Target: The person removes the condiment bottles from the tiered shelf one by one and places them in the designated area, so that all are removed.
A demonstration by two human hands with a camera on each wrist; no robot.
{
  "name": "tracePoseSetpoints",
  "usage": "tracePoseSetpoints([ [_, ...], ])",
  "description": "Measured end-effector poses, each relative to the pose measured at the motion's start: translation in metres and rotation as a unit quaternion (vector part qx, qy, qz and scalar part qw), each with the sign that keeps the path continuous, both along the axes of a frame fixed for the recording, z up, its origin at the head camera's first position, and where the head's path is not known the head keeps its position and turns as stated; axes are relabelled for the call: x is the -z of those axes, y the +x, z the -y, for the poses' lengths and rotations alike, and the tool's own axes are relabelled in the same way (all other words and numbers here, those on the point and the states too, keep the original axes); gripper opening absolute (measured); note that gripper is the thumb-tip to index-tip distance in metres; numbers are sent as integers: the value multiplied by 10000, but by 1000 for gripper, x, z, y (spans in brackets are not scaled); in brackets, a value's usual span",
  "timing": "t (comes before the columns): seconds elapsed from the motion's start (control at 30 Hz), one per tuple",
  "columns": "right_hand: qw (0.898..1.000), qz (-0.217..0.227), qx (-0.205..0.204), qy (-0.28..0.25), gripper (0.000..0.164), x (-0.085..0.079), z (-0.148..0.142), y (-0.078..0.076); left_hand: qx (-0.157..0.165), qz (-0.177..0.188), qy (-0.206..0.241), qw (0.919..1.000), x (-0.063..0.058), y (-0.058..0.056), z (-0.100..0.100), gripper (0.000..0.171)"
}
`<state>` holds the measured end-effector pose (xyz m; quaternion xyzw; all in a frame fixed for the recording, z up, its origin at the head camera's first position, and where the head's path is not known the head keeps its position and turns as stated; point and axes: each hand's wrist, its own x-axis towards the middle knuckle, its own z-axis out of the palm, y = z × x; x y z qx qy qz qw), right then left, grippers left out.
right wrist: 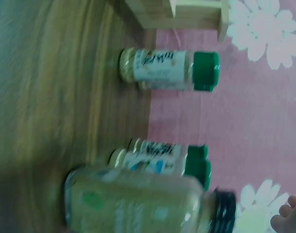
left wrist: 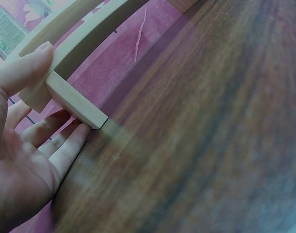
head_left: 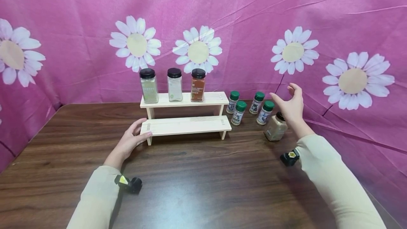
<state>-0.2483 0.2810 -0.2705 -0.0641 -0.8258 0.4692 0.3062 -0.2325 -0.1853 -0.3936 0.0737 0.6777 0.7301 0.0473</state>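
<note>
My left hand point(head_left: 129, 140) holds the left end of a two-step wooden spice rack point(head_left: 187, 125). In the left wrist view its thumb point(left wrist: 39, 60) lies on the board and the fingertips touch the leg point(left wrist: 77, 102). On the upper step stand three black-lidded jars: pale green point(head_left: 150, 87), white point(head_left: 175, 86) and red point(head_left: 198, 86). To the right, my right hand point(head_left: 293, 106) hovers above a black-lidded jar of tan spice point(head_left: 275, 129), thumb and fingers spread apart, holding nothing. That jar stands upright on the table, its lid partly hidden by the hand in the head view.
Several small green-capped spice bottles stand between rack and tan jar, among them a front-left one point(head_left: 238, 114) and one beside the jar point(head_left: 265, 113). A pink cloth with daisies point(head_left: 241, 38) hangs behind the brown wooden table point(head_left: 190, 179).
</note>
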Motion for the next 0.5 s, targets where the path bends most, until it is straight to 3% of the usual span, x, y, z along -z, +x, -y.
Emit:
tracePoseSetpoints([
  [0.13, 9990, -168, -304, -282, 73, 5, 8, -14, 7, 3, 3, 10000, 0, 0, 0, 69],
  [0.5, 9975, -36, -706, -11, 70, -4, 68, -17, 0, -34, -55, 10000, 0, 1, 0, 68],
])
